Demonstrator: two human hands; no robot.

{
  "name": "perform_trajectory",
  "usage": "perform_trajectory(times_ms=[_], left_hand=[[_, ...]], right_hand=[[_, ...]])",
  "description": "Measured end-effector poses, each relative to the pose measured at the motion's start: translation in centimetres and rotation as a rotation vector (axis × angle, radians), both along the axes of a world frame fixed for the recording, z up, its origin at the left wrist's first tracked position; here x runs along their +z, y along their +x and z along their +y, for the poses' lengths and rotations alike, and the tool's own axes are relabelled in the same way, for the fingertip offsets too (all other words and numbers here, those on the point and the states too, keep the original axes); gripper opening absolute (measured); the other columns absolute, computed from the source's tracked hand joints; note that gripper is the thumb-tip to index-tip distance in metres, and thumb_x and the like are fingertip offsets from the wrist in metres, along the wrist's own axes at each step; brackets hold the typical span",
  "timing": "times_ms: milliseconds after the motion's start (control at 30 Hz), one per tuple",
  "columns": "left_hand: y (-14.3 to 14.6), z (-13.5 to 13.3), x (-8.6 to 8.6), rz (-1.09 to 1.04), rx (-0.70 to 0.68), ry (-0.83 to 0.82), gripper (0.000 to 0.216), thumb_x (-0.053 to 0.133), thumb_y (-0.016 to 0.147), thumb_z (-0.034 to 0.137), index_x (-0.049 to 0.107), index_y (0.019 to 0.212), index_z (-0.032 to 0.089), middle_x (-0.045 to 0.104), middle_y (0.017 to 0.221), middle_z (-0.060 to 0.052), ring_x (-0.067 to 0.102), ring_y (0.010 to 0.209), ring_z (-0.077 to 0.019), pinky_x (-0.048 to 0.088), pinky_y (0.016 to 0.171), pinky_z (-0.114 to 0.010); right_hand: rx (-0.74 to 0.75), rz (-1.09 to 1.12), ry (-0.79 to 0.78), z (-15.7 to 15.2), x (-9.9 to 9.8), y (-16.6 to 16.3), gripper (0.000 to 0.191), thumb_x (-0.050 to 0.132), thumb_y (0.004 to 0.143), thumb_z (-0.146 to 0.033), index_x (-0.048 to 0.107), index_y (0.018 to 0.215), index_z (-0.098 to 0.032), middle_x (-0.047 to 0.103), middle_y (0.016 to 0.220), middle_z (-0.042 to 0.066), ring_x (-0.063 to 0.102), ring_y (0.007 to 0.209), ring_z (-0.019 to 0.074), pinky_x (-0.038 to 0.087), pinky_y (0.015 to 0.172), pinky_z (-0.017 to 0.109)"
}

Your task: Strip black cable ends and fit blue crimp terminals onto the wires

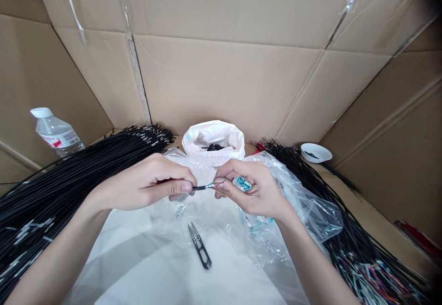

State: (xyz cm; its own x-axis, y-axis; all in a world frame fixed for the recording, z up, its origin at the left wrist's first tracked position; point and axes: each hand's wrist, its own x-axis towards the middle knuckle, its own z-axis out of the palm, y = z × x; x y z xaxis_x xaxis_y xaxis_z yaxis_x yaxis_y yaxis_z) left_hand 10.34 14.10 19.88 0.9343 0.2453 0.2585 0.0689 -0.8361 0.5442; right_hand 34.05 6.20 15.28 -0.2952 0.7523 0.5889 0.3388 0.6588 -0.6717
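Note:
My left hand (pixel 152 185) is closed in a pinch on the end of a black cable (pixel 202 187) whose stripped tip shows thin coloured wires. My right hand (pixel 252 190) is closed too, its fingertips on those fine wires, and it cups a small bunch of teal pieces (pixel 243 183) in the palm. Both hands meet above a clear plastic sheet (pixel 165 259). A pair of small black thread snips (pixel 200 245) lies on the sheet just below the hands, untouched.
A thick bundle of black cables (pixel 69 180) fans out on the left, another bundle (pixel 345 231) on the right with coloured wire ends. A white bag (pixel 214 141) holding black bits sits behind the hands. A small white bowl (pixel 316 152), a water bottle (pixel 57 132) and cardboard walls (pixel 224 79) surround.

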Motion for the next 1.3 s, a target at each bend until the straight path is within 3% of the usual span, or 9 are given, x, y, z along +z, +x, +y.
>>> perform_trajectory(times_ms=[167,333,500,600,700,900,1033,1133,1300], left_hand=[[-0.1,-0.6,-0.8,-0.131,0.18,0.031,0.02,0.064,0.095,0.038,0.069,0.102,0.02,0.06,0.063,0.005,0.045,0.05,-0.0082,0.033,0.047,-0.017],[0.0,-0.5,-1.5,-0.269,0.282,0.305,0.016,0.064,0.097,0.035,0.071,0.093,0.022,0.064,0.064,0.004,0.047,0.049,-0.0077,0.035,0.051,-0.019],[0.5,0.1,-2.2,-0.287,0.376,0.483,0.021,0.055,0.101,0.035,0.069,0.096,0.02,0.062,0.064,0.004,0.05,0.051,-0.0091,0.034,0.053,-0.021],[0.9,0.7,-2.6,-0.244,0.411,0.498,0.029,0.048,0.104,0.038,0.068,0.096,0.019,0.067,0.072,0.002,0.056,0.057,-0.0101,0.036,0.056,-0.021],[1.0,1.0,-2.7,-0.202,0.415,0.467,0.033,0.044,0.106,0.04,0.067,0.095,0.018,0.068,0.073,0.002,0.059,0.06,-0.0107,0.035,0.057,-0.022],[1.5,0.2,-1.9,-0.192,0.442,0.223,0.039,0.049,0.102,0.038,0.059,0.07,0.018,0.055,0.054,0.006,0.045,0.047,-0.0072,0.029,0.05,-0.022],[1.9,0.4,-1.7,-0.159,0.405,-0.253,0.041,0.052,0.098,0.042,0.056,0.065,0.017,0.049,0.049,0.004,0.042,0.046,-0.0092,0.031,0.048,-0.022],[2.0,1.0,-1.9,-0.161,0.358,-0.543,0.039,0.056,0.094,0.039,0.054,0.061,0.017,0.038,0.043,0.005,0.029,0.042,-0.0086,0.024,0.044,-0.024],[1.9,1.4,-2.1,-0.187,0.374,-0.623,0.039,0.06,0.091,0.037,0.056,0.059,0.016,0.034,0.039,0.006,0.026,0.043,-0.0073,0.021,0.047,-0.026]], right_hand=[[0.119,0.279,-0.217,0.7,-0.2,-0.4,0.017,0.066,0.093,-0.03,0.062,0.083,-0.018,0.069,0.057,-0.003,0.061,0.047,0.0079,0.052,0.048,0.018],[0.152,0.429,-0.239,1.1,-0.2,-1.1,0.016,0.064,0.095,-0.027,0.067,0.083,-0.018,0.072,0.059,-0.002,0.064,0.046,0.0083,0.053,0.046,0.018],[-0.176,0.395,0.01,1.1,-1.5,-2.0,0.01,0.064,0.094,-0.025,0.069,0.089,-0.018,0.077,0.07,0.001,0.07,0.053,0.0127,0.059,0.051,0.024],[-0.42,0.143,0.326,1.1,-2.4,-1.9,0.008,0.063,0.095,-0.021,0.069,0.091,-0.021,0.077,0.07,0.001,0.07,0.054,0.0136,0.057,0.052,0.025],[-0.523,-0.195,0.596,1.3,-2.7,-1.3,0.014,0.064,0.094,-0.017,0.072,0.084,-0.022,0.077,0.066,0.002,0.07,0.052,0.0155,0.055,0.049,0.027],[-0.533,-0.458,0.756,1.4,-2.8,-0.4,0.016,0.066,0.093,-0.016,0.076,0.085,-0.025,0.08,0.073,0.003,0.072,0.056,0.0181,0.057,0.047,0.028],[-0.487,-0.417,0.565,1.3,-3.2,-0.4,0.014,0.064,0.095,-0.02,0.076,0.091,-0.025,0.079,0.074,0.004,0.073,0.061,0.0191,0.058,0.049,0.028],[-0.482,-0.452,0.594,1.3,-3.4,-0.4,0.013,0.064,0.095,-0.02,0.076,0.091,-0.024,0.078,0.072,0.003,0.072,0.059,0.0173,0.055,0.048,0.027],[-0.504,-0.428,0.746,1.5,-3.0,-1.1,0.015,0.066,0.094,-0.018,0.073,0.082,-0.023,0.073,0.059,0.0,0.064,0.047,0.0134,0.048,0.045,0.026]])
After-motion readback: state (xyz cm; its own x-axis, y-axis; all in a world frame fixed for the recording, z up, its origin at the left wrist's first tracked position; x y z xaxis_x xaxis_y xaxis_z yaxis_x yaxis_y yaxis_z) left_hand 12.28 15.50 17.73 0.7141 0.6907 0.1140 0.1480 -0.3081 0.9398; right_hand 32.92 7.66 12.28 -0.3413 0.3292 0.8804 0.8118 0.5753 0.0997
